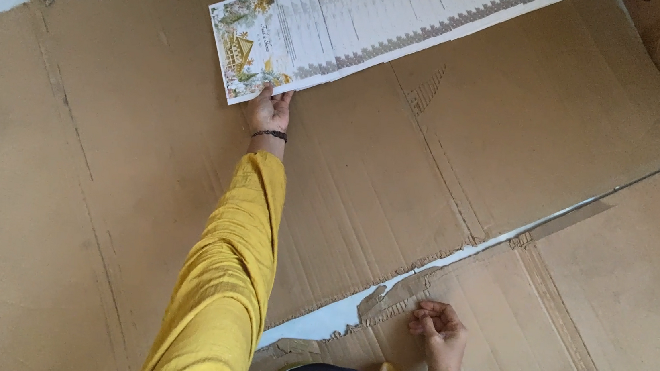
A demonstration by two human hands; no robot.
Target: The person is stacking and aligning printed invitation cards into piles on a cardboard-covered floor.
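The left hand (270, 112), at the end of a yellow-sleeved arm stretched toward the upper middle of the frame, rests on the near corner of a long fanned row of white printed paper sheets with floral corners and grey patterned borders (362, 23). Its fingers lie curled over the sheet edge, seemingly pressing or pinching the corner; how firm the hold is cannot be told. A dark beaded bracelet (270, 134) sits at the wrist. The row runs diagonally from upper centre to the top right, lying on flattened brown cardboard (108, 148) that covers the floor.

The right hand (437, 331), at lower centre, is loosely closed and empty, knuckles resting on the cardboard beside a torn seam (350, 308) where pale floor shows.

The step in hand looks like squaring or shifting the spread row. Moving it cleanly calls for even pressure so the overlaps do not slip.
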